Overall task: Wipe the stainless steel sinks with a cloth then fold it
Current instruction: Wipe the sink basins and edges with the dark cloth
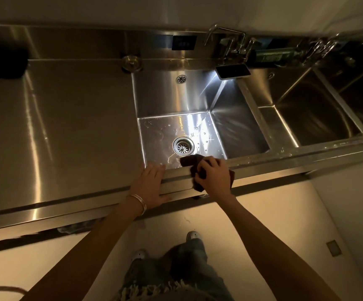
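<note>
Wiping is judged under way at the near rim of the lit sink [167, 94]. The dark cloth [190, 160] is gripped, bunched, in the right hand [214, 173] and draped over that rim. The left hand [151, 181] is laid flat on the front edge, holding nothing. Droplets are noted around the drain [183, 147] — a pass down into the basin is called for next. The second sink [306, 118] is dim — contents cannot be told.

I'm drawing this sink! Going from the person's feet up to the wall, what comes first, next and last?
White shoes → right hand gripping the dark brown cloth → round metal drain strainer → small round overflow grille → bent steel tap.
</note>
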### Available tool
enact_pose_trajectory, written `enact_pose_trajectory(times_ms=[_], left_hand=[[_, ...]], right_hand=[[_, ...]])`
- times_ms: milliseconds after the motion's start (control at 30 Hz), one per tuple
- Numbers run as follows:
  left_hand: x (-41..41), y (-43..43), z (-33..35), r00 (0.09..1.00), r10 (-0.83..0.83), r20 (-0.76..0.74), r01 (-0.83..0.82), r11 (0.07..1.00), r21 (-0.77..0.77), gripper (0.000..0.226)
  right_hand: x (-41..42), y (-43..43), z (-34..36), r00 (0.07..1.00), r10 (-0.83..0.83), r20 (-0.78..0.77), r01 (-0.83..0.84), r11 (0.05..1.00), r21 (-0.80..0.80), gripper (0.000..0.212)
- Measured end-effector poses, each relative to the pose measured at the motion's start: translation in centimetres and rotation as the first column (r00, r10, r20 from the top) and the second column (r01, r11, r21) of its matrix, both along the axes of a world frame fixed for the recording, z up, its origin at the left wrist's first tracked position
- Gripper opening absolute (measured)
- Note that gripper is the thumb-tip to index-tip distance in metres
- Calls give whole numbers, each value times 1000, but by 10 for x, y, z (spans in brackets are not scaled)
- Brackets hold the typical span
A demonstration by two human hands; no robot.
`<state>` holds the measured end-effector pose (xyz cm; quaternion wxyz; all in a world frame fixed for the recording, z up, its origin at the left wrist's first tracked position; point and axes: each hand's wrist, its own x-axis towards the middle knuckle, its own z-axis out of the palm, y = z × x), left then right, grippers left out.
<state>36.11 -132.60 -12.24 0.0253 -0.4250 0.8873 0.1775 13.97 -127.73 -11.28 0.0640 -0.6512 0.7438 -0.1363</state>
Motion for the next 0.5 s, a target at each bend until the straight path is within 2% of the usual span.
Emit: enact_pose_trajectory(times_ms=[133, 233, 300, 367, 500], left_hand=[[-40, 5, 2, 999, 13, 53, -14, 1000, 24, 99], [-69, 9, 0, 996, 21, 85, -22, 1000, 10, 98], [-89, 10, -1, 993, 31, 114, -34, 999, 27, 97], [-107, 12, -1, 990, 52, 134, -57, 998, 33, 97], [-136, 16, -4, 985, 84, 152, -91, 995, 38, 94]], right_hand=[[-85, 11, 5, 987, -155, -47, 160, 980, 116, 55], [-137, 14, 9, 960, -266, -83, 276, 950, 148, 49], [-144, 13, 8, 945, -315, -91, 326, 934, 149, 40], [-131, 12, 5, 951, -290, -104, 302, 944, 131, 34], [-108, 13, -2, 999, -36, -40, 39, 997, 71, 26]])
